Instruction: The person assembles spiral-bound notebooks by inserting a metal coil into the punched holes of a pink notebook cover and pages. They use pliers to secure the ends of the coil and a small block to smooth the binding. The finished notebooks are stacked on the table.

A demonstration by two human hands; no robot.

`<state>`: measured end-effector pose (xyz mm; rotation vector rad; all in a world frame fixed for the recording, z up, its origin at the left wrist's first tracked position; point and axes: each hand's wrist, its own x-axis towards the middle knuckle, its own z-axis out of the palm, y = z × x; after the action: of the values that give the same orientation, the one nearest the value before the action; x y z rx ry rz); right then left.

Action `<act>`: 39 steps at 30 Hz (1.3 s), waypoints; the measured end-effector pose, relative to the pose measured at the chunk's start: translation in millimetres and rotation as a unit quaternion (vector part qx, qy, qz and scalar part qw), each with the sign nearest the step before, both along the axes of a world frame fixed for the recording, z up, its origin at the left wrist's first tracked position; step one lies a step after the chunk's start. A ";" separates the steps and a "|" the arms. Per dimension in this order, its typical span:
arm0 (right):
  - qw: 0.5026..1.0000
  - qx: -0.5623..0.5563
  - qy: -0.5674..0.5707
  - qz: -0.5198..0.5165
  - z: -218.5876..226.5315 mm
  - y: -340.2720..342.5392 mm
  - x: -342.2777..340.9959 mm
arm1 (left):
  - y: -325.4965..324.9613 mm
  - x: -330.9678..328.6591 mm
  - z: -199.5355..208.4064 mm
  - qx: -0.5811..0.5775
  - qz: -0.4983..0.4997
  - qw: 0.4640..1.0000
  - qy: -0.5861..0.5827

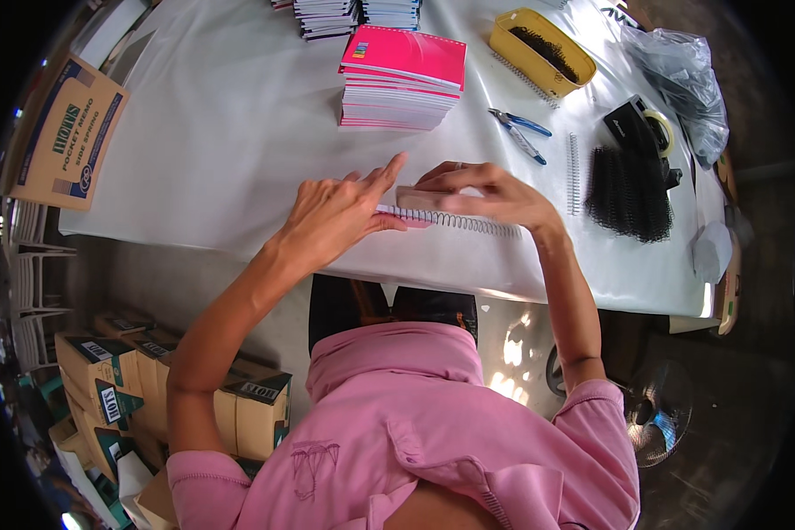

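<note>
My left hand is closed on a small notebook near the table's front edge, thumb below and index finger stretched out above. Only a bit of pink and a pale page edge of the notebook show. A dark spiral wire runs along that edge and sticks out to the right. Over the wire is my right hand, slightly blurred, with fingers bent around a flat, greyish-tan block. The block lies against the notebook's edge; what it is I cannot tell.
Ahead stands a stack of pink notebooks, with more stacks behind. To the right are a yellow tub of dark coils, blue-handled pliers, loose black spirals and a tape dispenser. A cardboard box stands left.
</note>
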<state>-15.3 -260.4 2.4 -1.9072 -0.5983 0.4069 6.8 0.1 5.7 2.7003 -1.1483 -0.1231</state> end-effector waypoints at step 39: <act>0.995 0.033 0.085 -0.050 6.9 35.7 29.3 | 9.2 1.7 -56.2 -0.501 0.115 0.827 0.229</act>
<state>14.0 -224.8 9.4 -1.8103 -0.3983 0.4736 8.5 9.4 -50.4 1.6909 -0.4896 -0.0847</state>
